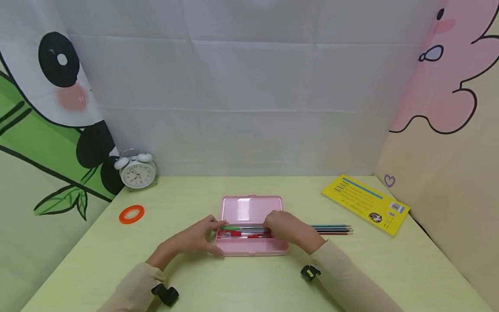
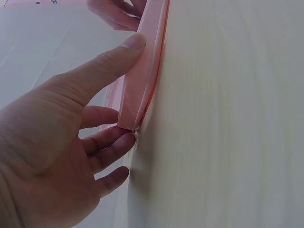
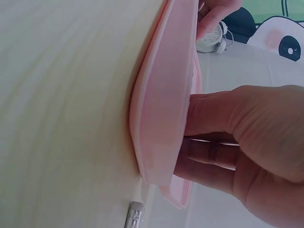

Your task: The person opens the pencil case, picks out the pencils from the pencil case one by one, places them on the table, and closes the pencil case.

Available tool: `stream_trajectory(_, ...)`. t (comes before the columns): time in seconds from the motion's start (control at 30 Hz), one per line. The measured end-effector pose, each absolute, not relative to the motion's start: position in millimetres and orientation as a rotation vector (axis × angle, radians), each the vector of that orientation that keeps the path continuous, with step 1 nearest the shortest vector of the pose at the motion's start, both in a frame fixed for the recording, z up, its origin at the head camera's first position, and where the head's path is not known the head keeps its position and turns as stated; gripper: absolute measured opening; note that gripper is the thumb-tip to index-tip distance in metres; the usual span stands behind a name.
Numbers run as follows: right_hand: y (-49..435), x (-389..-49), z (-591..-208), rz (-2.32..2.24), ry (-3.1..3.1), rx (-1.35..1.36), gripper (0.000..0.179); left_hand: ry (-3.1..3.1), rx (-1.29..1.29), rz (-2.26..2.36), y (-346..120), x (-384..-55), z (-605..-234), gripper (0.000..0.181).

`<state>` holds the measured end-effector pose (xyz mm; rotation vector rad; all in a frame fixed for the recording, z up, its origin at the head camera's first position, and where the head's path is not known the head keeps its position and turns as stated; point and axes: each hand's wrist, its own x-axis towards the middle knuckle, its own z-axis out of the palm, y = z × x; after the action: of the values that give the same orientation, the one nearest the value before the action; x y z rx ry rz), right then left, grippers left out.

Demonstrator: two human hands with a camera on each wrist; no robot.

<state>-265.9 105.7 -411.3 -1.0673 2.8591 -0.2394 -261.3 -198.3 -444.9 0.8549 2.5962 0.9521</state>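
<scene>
A pink pencil case [image 1: 251,210] lies on the table with its lid raised at the back. Several pens [image 1: 235,234], with red, green and clear parts, lie inside it. My left hand [image 1: 199,238] holds the case's left end, its thumb [image 2: 135,42] against the front wall and its fingers round the corner. The fingers of my right hand [image 1: 286,225] reach down into the right part of the case; its front wall [image 3: 164,95] hides the fingertips, so what they touch cannot be seen. Several pencils [image 1: 333,229] lie just right of the case, partly behind my right hand.
A white alarm clock [image 1: 138,173] stands at the back left, with an orange ring of tape [image 1: 131,214] in front of it. At the back right lies a yellow booklet [image 1: 364,203]. A grey-white cloth [image 1: 249,108] hangs behind the table [image 1: 234,286].
</scene>
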Motion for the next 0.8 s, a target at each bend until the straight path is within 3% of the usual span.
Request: stream_trajectory(0.8,105.5,-258.6,-403.7,-0.114,2.889,-1.143,0.01,2.599,0.852,0.961,-197.7,-261.0,-445.1,0.092)
